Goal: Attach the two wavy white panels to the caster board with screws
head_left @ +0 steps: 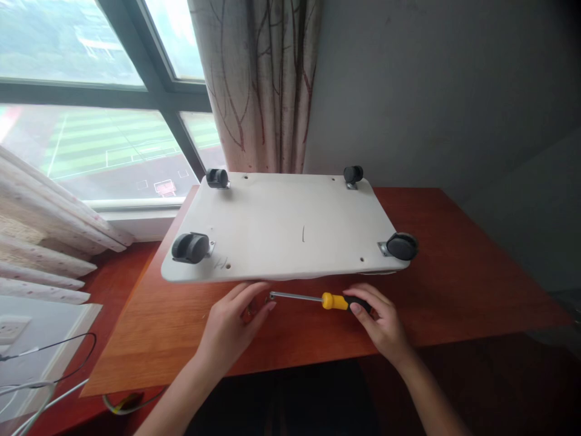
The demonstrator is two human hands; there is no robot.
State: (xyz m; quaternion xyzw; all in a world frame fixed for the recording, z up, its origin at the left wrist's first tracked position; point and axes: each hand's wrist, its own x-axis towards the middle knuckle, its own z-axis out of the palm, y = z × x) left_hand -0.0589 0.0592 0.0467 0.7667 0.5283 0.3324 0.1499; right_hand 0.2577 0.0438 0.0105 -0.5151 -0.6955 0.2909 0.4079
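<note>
A yellow-and-black screwdriver (334,301) lies level just in front of the white board, its shaft pointing left. My right hand (381,315) is closed round its black handle end. At the shaft's tip, my left hand (238,318) has its fingers curled, with thumb and forefinger close to a small metal piece. What this piece is, and what else the curled fingers hold, is too small and hidden to tell. Behind both hands is the white board (281,224), with a black caster (190,248) at its near left corner and another caster (402,247) at its near right corner.
Two more casters, a far left one (216,178) and a far right one (353,175), stand on the board, which has small holes near its edges. Under it is a reddish wooden table (454,266). A curtain (267,85) and window stand behind; cables (49,387) hang lower left.
</note>
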